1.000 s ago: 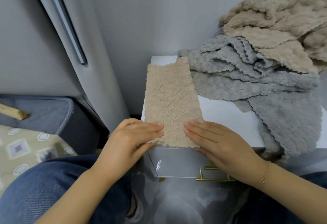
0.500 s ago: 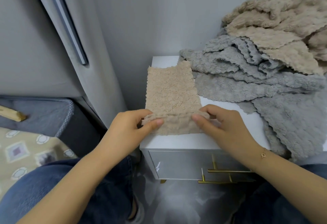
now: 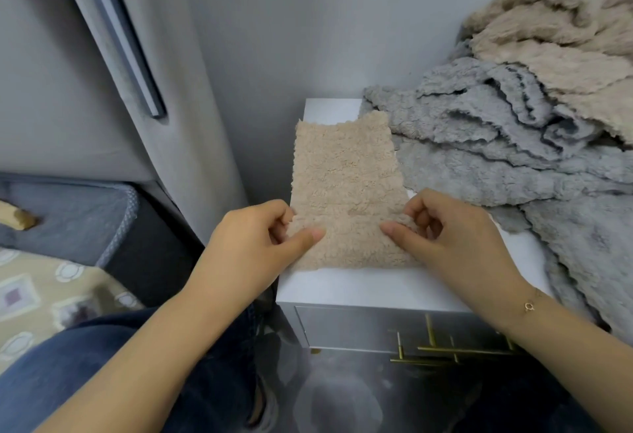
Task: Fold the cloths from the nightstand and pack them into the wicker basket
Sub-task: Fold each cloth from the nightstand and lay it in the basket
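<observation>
Two hands on one beige cloth (image 3: 344,189) right now, and it's lying as a long strip on the white nightstand (image 3: 373,287), running from the near edge back toward the wall. The left hand (image 3: 253,244) pinches the cloth's left edge between thumb and curled fingers, and the right hand (image 3: 445,234) does the same on the right edge, thumb on top and fingers tucked under. Both pinches sit partway up the strip, not at the near corners. Wrists are low, forearms coming in from either side at roughly matching angles, so it looks pretty symmetric. My guess is the next bit is folding the near part over the far part to halve the length. If I were doing it, I'd lift both sides together at the same height so the fold line stays square, carry it straight back and line the edges up before pressing flat. That fluffy pile looks grabby, so it probably won't slide much once it lands, meaning any skew gets locked in. Also worth watching the heap of grey cloths (image 3: 486,145) and more beige ones (image 3: 561,45) just beside it on the right, the strip's far corner touches or overlaps the grey. No wicker basket visible from here, so plenty left to do.
</observation>
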`<state>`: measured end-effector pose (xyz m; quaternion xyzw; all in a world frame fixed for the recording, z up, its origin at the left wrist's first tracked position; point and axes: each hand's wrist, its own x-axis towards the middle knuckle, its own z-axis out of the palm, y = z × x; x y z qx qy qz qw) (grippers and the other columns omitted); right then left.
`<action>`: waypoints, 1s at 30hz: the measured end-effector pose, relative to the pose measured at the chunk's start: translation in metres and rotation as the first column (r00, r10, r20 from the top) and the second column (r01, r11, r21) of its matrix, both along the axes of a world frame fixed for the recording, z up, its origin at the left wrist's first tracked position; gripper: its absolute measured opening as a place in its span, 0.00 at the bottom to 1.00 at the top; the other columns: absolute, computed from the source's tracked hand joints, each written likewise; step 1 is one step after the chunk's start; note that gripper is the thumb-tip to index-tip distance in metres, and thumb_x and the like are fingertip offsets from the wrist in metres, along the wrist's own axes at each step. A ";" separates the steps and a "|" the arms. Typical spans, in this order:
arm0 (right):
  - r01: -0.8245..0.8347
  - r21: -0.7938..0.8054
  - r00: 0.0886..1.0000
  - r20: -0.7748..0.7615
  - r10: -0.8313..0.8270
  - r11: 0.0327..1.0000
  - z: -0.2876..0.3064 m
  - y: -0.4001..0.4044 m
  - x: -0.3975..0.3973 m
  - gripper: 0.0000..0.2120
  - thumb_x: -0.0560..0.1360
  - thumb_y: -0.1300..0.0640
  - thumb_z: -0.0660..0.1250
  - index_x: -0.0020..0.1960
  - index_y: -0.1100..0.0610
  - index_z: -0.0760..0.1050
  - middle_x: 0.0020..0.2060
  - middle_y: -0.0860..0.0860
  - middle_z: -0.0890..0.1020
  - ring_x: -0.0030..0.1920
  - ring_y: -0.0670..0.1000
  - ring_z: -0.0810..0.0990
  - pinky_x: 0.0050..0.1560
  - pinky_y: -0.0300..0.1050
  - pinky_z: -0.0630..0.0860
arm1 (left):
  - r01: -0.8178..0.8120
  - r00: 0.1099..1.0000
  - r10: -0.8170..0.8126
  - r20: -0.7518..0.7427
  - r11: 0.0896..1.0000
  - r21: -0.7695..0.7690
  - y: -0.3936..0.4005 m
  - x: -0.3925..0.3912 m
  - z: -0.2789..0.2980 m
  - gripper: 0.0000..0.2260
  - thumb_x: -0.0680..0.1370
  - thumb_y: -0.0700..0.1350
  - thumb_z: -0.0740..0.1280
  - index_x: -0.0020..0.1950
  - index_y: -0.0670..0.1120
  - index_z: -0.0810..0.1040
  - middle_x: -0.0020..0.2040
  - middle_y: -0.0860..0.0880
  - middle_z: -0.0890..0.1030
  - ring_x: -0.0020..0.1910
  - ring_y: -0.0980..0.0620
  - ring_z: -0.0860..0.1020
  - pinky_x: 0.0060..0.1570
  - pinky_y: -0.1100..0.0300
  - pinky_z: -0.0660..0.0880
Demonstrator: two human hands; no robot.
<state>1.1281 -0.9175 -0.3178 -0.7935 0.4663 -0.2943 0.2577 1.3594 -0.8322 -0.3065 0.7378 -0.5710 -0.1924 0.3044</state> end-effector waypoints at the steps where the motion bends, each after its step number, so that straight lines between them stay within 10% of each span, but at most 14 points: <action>1: -0.016 -0.029 1.000 -0.022 0.015 0.999 0.001 0.000 0.000 0.11 0.70 0.43 0.71 0.42 0.47 0.71 0.31 0.44 0.74 0.34 0.42 0.72 0.33 0.36 0.65 | 0.012 0.999 -0.010 0.049 1.000 -0.025 0.000 0.002 0.000 0.14 0.71 0.61 0.71 0.38 0.53 0.72 0.32 0.58 0.74 0.35 0.60 0.73 0.33 0.69 0.68; 8: -0.277 -0.465 0.955 -0.231 0.187 0.841 -0.002 -0.009 -0.008 0.05 0.78 0.57 0.68 0.48 0.59 0.80 0.45 0.51 0.77 0.42 0.51 0.73 0.41 0.47 0.73 | 0.372 0.888 -0.301 0.348 0.915 -0.157 -0.002 0.014 0.009 0.08 0.77 0.51 0.67 0.54 0.54 0.79 0.56 0.60 0.74 0.56 0.59 0.73 0.58 0.66 0.69; 18: -0.395 -0.268 0.866 -0.428 0.259 0.879 -0.007 -0.005 -0.026 0.31 0.75 0.32 0.58 0.65 0.54 0.76 0.56 0.46 0.76 0.54 0.49 0.73 0.55 0.44 0.71 | 0.463 0.835 -0.451 0.316 0.886 0.041 0.003 0.011 -0.001 0.29 0.73 0.70 0.61 0.70 0.58 0.70 0.64 0.66 0.70 0.64 0.65 0.67 0.66 0.61 0.68; 30: -0.413 -0.201 0.878 -0.348 0.330 0.888 0.005 -0.008 -0.027 0.22 0.75 0.41 0.61 0.58 0.54 0.80 0.49 0.43 0.76 0.50 0.46 0.71 0.52 0.40 0.70 | 0.422 0.867 -0.384 0.317 0.905 -0.057 0.003 0.000 0.000 0.22 0.72 0.68 0.64 0.58 0.56 0.80 0.48 0.63 0.73 0.48 0.62 0.72 0.54 0.60 0.68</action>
